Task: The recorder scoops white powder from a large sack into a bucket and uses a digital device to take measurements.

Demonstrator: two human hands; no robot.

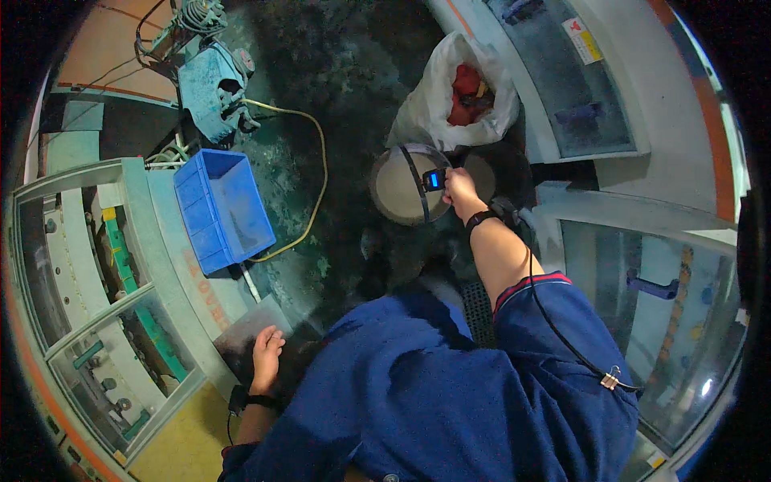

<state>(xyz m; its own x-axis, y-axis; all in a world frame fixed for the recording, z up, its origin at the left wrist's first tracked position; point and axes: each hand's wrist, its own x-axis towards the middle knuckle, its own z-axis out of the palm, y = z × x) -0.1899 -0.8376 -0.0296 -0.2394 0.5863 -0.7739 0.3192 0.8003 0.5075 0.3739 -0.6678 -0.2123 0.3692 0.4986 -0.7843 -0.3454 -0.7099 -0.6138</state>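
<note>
My right hand grips a small black device with a lit blue screen. It is held over a round bucket with a pale top or filling. A dark strap or handle runs across the bucket beside the device; whether the two are joined, I cannot tell. My left hand hangs at the lower left, fingers loosely curled and slightly apart, with nothing visible in it. It is near a flat grey plate at the machine's edge. Both wrists wear dark bands.
Behind the bucket stands a white sack with red material inside. A dark round container is beside my right hand. To the left are a blue crate, a yellow hose and a windowed machine. Machine panels line the right.
</note>
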